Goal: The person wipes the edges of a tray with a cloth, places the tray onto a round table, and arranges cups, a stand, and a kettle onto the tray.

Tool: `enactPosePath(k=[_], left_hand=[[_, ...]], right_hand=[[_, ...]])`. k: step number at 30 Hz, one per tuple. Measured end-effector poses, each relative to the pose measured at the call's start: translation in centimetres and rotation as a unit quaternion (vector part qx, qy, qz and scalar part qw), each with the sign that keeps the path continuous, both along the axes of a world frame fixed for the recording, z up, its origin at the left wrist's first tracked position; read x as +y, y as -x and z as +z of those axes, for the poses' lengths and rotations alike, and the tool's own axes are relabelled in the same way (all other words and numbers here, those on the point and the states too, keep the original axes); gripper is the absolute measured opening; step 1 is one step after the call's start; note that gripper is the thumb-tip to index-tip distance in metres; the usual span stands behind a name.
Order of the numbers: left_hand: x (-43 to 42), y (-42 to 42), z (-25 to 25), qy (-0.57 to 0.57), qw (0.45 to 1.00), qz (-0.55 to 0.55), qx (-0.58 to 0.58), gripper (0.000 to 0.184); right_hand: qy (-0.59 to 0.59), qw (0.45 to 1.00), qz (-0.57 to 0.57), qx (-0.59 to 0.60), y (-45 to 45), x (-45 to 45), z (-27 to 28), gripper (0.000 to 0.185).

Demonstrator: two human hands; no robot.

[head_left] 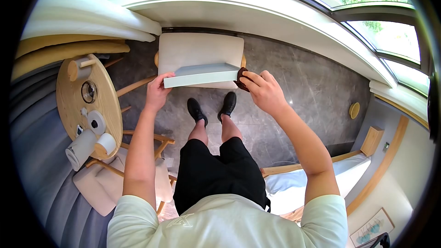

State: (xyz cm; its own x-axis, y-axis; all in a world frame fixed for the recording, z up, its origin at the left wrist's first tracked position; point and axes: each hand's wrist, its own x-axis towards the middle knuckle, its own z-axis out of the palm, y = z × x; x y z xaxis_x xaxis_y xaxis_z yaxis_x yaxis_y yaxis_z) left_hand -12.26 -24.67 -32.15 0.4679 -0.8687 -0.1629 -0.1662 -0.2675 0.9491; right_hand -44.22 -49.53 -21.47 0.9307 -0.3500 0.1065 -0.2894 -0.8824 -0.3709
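Note:
A shallow, light-coloured box or tray (202,79) is held up in front of me, over a cream seat (200,50), with its pale long edge facing me. My left hand (158,93) grips its left end, fingers on top near the corner. At the right end my right hand (262,91) pinches a dark brown cloth (240,79), which touches the corner of the box. The underside of the box and part of the cloth are hidden.
On the left stands a round wooden table (108,105) with a glass dish, white rolls and a grey cylinder. A cushioned chair (98,186) is below it. A bed (342,174) lies at the lower right. Windows and a white sill (257,7) run along the top.

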Motion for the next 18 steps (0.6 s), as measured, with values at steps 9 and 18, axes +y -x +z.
enactPosePath(k=[9, 18], left_hand=[[0.2, 0.2, 0.2, -0.010, 1.000, -0.001, -0.017, 0.039], [0.4, 0.2, 0.8, -0.001, 0.999, -0.004, -0.047, 0.036]], right_hand=[[-0.015, 1.000, -0.002, -0.021, 0.7, -0.6, -0.6, 0.042], [-0.036, 0.999, -0.013, -0.027, -1.9, 1.3, -0.4, 0.040]])
